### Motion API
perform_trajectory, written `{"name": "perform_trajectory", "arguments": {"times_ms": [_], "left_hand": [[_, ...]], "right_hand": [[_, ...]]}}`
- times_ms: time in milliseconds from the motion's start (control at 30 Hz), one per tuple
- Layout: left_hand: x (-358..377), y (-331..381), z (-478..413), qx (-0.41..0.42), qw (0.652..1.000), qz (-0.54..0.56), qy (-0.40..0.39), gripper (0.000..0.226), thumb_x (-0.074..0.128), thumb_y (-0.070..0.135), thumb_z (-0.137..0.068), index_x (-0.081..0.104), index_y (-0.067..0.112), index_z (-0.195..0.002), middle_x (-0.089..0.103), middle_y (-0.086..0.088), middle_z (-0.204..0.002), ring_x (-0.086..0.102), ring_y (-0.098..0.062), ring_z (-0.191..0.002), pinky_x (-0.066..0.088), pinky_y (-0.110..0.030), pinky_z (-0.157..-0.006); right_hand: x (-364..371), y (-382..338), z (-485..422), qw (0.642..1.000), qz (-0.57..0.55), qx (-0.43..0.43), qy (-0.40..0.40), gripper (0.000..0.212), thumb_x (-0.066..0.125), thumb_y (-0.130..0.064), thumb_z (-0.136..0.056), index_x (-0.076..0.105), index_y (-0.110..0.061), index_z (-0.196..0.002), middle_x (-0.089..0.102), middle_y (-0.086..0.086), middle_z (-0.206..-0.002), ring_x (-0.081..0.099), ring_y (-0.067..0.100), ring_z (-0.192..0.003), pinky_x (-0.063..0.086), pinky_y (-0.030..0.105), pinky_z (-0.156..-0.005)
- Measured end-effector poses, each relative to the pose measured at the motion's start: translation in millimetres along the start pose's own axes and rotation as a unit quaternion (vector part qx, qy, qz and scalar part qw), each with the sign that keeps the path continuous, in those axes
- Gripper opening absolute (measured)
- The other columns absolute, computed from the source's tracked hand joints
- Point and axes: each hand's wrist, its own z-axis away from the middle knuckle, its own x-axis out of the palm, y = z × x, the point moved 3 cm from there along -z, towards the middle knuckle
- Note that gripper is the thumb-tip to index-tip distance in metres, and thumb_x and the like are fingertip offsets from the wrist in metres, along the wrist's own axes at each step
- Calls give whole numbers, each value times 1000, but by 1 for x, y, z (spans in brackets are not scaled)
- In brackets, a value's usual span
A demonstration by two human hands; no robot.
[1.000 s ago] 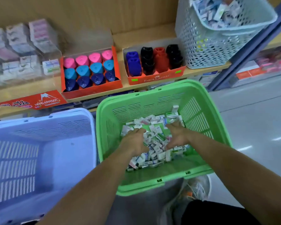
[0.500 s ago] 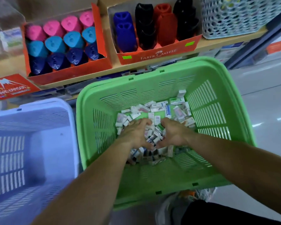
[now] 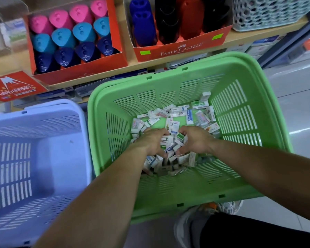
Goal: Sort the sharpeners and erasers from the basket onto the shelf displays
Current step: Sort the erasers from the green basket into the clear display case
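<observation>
— What's worn?
— A black garment (image 3: 249,231) over the leg, lower right; a grey-white mesh shoe (image 3: 184,224) with orange trim, lower centre.
— Arms?
— Bare down to left hand (image 3: 151,142) and right hand (image 3: 195,140).

Arms extended forward, left hand (image 3: 151,142) and right hand (image 3: 195,140) curled round erasers (image 3: 169,146)

Left hand (image 3: 151,142), right hand (image 3: 195,140): fingertips buried in erasers (image 3: 177,111) (lower pile blurred); grey basket (image 3: 267,13) cropped at top.

Smooth plastic green basket (image 3: 240,108); paper-sleeved erasers (image 3: 179,111); glossy card display box (image 3: 177,51); wooden shelf (image 3: 258,33).
</observation>
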Motion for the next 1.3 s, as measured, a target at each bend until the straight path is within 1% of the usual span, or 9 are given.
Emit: {"name": "perform_trajectory", "arguments": {"times_ms": [133, 233, 300, 433, 633, 767, 1000, 1167, 1300], "left_hand": [[0, -2, -3, -13, 1000, 24, 13, 93, 89, 32, -69, 40, 35, -148, 40, -4, -155, 39, -28, -141, 32, -49, -118], [0, -2, -4, -24, 999, 16, 15, 97, 89, 35, -68, 37, 31, -150, 41, -5, -154, 40, -28, -141, 32, -47, -118], [-1, -2, -5, -32, 999, 27, 21, 99, 90, 37, -68, 37, 30, -151, 42, -5, -154, 41, -27, -140, 34, -47, -117], [-4, 1, -6, -39, 998, 52, 24, 98, 89, 33, -71, 36, 26, -152, 44, -5, -153, 43, -28, -138, 37, -45, -114], [-4, 5, -4, -47, 998, 39, 22, 96, 87, 35, -76, 33, 22, -154, 42, -5, -155, 42, -28, -140, 37, -44, -115], [-10, 6, -6, -67, 988, 124, 60, 91, 83, 25, -81, 31, 20, -155, 48, -8, -149, 50, -29, -132, 42, -40, -111], [-15, 6, -3, -90, 926, 343, 125, 96, 82, 21, -82, 24, 19, -158, 38, -9, -157, 45, -31, -139, 35, -46, -118], [-16, 12, -1, -61, 853, 508, 101, 85, 78, 5, -84, 31, 18, -154, 55, 3, -130, 61, -18, -110, 55, -34, -95], [-16, 16, 3, -53, 798, 596, 64, 102, 77, -1, -83, 14, 21, -160, 28, -6, -160, 50, -20, -119, 57, -40, -96]], "right_hand": [[-1, 2, -2, 999, -31, 2, 8, 64, 90, -40, -66, 59, -29, -121, 61, -6, -126, 58, 21, -112, 48, 42, -100], [-3, 3, -3, 999, -50, -1, 8, 46, 89, -35, -72, 56, -32, -104, 62, -9, -108, 59, 14, -97, 47, 32, -82], [-6, 5, -4, 998, -57, 3, 19, 48, 87, -35, -76, 56, -26, -111, 63, -4, -113, 59, 12, -94, 45, 29, -75], [-9, 6, -6, 997, -62, 10, 33, 71, 85, -42, -76, 52, -20, -136, 57, 3, -139, 58, 21, -114, 46, 32, -88], [-11, 3, -4, 997, -77, 9, 4, 59, 85, -34, -79, 56, -19, -128, 60, -2, -120, 58, 18, -103, 49, 33, -88], [-13, 3, -5, 996, -93, 8, 14, 61, 82, -31, -83, 52, -17, -134, 58, 4, -124, 59, 21, -105, 52, 35, -92], [-25, -7, -6, 978, -203, -7, 40, 54, 75, -22, -90, 52, -13, -138, 60, 1, -129, 57, 13, -106, 42, 27, -95], [-25, -10, -6, 963, -267, -2, 30, 71, 75, -26, -90, 40, -7, -149, 52, 14, -145, 55, 20, -120, 42, 24, -94], [-26, -16, -4, 951, -307, -24, 33, 52, 79, -18, -85, 55, -11, -130, 67, 5, -116, 65, 10, -94, 53, 15, -74]]}}
